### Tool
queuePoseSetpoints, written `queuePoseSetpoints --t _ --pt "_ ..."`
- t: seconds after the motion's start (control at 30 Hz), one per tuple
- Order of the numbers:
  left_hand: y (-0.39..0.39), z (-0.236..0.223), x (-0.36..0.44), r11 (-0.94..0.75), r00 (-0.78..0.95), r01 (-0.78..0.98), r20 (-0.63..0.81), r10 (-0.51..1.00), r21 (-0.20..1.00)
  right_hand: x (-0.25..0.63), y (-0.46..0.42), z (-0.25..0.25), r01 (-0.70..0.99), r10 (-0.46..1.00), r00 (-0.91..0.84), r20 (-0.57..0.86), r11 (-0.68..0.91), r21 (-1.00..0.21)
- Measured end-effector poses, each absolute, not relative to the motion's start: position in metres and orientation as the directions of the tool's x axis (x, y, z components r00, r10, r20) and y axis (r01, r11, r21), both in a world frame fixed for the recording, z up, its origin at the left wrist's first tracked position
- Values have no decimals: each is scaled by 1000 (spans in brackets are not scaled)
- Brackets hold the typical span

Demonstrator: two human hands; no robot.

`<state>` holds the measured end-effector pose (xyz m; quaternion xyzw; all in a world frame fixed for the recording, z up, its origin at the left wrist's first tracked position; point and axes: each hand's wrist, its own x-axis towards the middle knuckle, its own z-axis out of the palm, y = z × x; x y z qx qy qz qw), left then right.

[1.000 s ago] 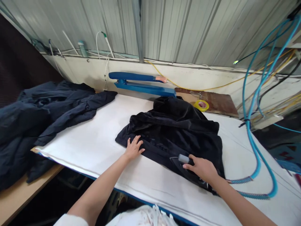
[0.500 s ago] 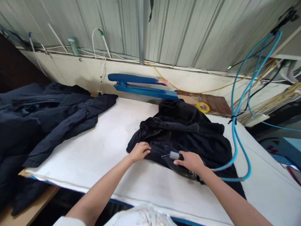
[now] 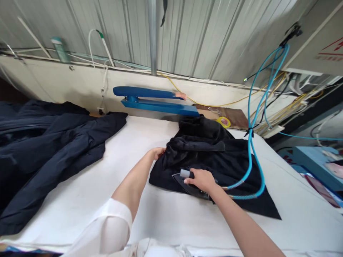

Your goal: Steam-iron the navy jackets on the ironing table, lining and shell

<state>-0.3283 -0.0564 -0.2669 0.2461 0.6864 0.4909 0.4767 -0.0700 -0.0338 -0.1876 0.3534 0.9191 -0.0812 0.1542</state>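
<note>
Worktop [image 3: 171, 217], white, spreads across the lower half of our view. At nine o'clock on it we see a dark jacket [image 3: 61, 146]; just off centre, towards four o'clock, lies a black garment [image 3: 227, 160], its far side heaped in folds, its near edge flatter. Blue hoses [image 3: 249, 153] loop down from two o'clock over the garment. A blue board [image 3: 150, 93] stands at eleven o'clock from it. The iron [image 3: 191, 189] rests on the garment at seven o'clock, tip towards ten. Our right hand [image 3: 202, 179] has its fingers wrapped around the iron's handle. Our left hand [image 3: 159, 152] touches the garment's nine o'clock edge; its fingers are partly hidden, so we cannot tell whether they pinch the fabric. Yellow tape [image 3: 224, 122] sits at one o'clock, just beyond the garment.
</note>
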Motion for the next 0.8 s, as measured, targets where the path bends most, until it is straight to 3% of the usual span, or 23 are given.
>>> queuePoseSetpoints --t 0.1,0.2,0.3,0.4,0.53,0.7,0.8 --pt "-58 -270 -319 343 -543 -89 -334 770 935 -75 -39 -187 698 643 -675 -361 716 -29" --pt "-79 -277 -326 313 -796 15 -179 579 950 -79 -41 -187 712 654 -658 -374 701 -27" --pt "-105 -284 -338 351 -891 43 -123 437 936 -84 -42 -188 725 666 -647 -371 688 -28" --pt "-129 -291 -340 276 -764 52 -139 630 960 -92 -43 -187 721 660 -653 -372 692 -38" --pt "-160 -296 -326 154 -494 327 30 869 932 -106 -47 -188 718 656 -657 -372 695 -41" --pt "-179 -278 -305 415 -562 605 -5 827 680 -116 -52 -189 688 610 -690 -389 720 -91" --pt "-166 -259 -302 305 -445 791 156 882 531 -117 -55 -190 700 619 -682 -389 707 -101"
